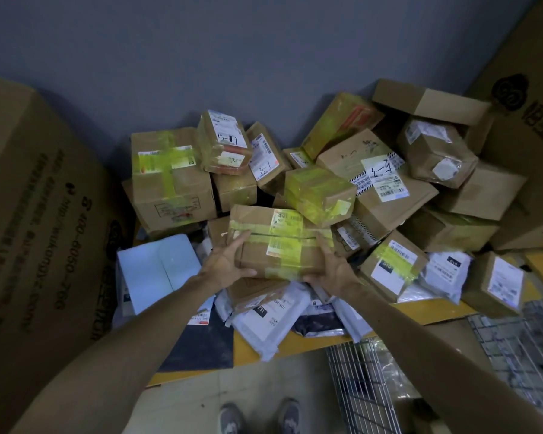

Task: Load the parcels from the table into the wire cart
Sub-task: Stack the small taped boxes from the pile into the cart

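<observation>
A brown cardboard parcel (279, 242) crossed with yellow tape and white labels sits at the front of a heap of parcels on the yellow-edged table (445, 314). My left hand (229, 261) grips its left end, thumb under the near edge. My right hand (333, 264) grips its right end. Several more taped boxes (170, 180) and white poly mailers (264, 324) are piled behind and below it. The wire cart (361, 383) stands at the lower right, just in front of the table edge.
A very large printed carton (38, 220) stands close on the left. Another large carton (527, 120) leans at the upper right. A grey wall lies behind the heap. My shoes (257, 418) stand on pale floor by the table.
</observation>
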